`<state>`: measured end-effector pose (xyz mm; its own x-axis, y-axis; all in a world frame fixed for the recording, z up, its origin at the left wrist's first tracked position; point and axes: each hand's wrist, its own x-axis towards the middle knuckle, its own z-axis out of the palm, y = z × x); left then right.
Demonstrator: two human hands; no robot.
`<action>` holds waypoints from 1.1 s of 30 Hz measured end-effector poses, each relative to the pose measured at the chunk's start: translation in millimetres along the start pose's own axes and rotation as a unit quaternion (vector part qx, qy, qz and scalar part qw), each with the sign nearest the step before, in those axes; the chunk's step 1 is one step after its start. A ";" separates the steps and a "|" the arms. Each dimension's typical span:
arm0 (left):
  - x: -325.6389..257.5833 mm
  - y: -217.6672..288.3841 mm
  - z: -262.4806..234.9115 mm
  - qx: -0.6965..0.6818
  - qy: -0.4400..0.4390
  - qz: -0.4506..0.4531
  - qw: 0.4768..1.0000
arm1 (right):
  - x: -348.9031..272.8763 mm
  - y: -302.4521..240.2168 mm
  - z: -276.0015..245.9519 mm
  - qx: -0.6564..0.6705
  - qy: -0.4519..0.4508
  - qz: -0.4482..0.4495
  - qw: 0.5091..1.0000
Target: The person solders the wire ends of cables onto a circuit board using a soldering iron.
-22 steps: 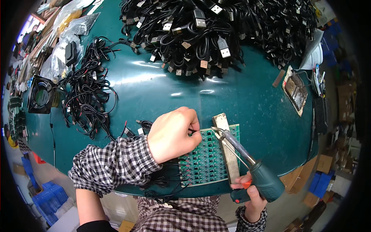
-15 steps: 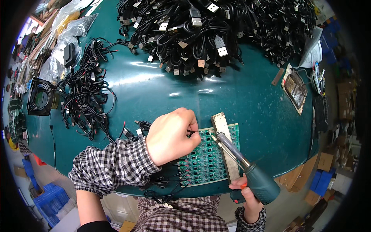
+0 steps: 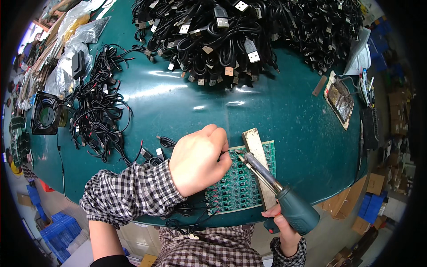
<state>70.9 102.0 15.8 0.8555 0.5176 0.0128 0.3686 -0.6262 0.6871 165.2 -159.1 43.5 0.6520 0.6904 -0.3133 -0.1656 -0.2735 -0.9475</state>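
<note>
Green circuit board panel point(image 3: 242, 187) lies under the curled left hand point(image 3: 198, 160) pinching a wire, beside the right hand point(image 3: 282, 222) gripping a soldering iron point(image 3: 275, 189).

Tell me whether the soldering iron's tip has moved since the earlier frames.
No. The soldering iron tip sits at the same spot on the green circuit board panel, beside the left hand.

Bright overhead light — table point(image 3: 284, 115) glare — fisheye-warped edges.

Green rectangular circuit board panel point(image 3: 242, 184) lies at the near edge of the teal workbench point(image 3: 289, 120). Heap of black plug-ended cables point(image 3: 231, 31) lies behind it; tangle of thin black wires point(image 3: 95, 118) and black square fan point(image 3: 45, 113) lie left.
</note>
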 end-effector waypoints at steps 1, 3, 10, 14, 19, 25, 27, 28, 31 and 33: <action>0.0 1.0 -0.4 0.006 0.000 0.002 1.000 | 0.0 -0.4 0.4 -0.003 0.005 0.009 1.000; 0.0 2.8 -0.6 0.011 0.000 0.003 1.000 | -0.1 1.7 -1.2 -0.003 0.006 0.013 1.000; -2.5 3.3 -2.4 0.021 0.008 0.022 1.000 | 1.4 3.7 -0.8 0.017 0.012 -0.001 1.000; -1.3 2.2 -2.0 0.009 0.009 0.013 1.000 | 0.7 7.1 -4.0 0.023 0.013 0.005 1.000; -1.4 0.4 1.5 -0.025 0.003 -0.024 0.999 | -0.1 11.2 -5.0 0.027 0.005 -0.012 1.000; -1.4 2.0 0.4 -0.037 -0.002 -0.051 0.998 | 0.3 7.7 -1.1 0.032 0.020 -0.002 0.999; -1.5 2.5 1.2 -0.032 0.001 -0.051 0.998 | 0.5 7.9 -3.0 0.026 0.010 0.000 1.000; -1.2 2.1 2.5 -0.029 0.006 -0.048 0.998 | 0.6 8.0 -4.2 0.020 0.000 0.002 1.000; -1.5 2.5 4.4 -0.019 0.011 -0.044 0.999 | 1.9 7.1 -7.0 0.003 -0.022 0.001 1.000; -1.8 2.9 4.4 -0.013 0.011 -0.043 0.999 | 2.0 4.1 -1.8 0.018 -0.005 0.011 1.000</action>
<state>72.0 96.7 14.6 0.8126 0.5820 -0.0313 0.4311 -0.5641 0.7043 167.2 -160.0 39.1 0.6406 0.6916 -0.3337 -0.2057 -0.2642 -0.9423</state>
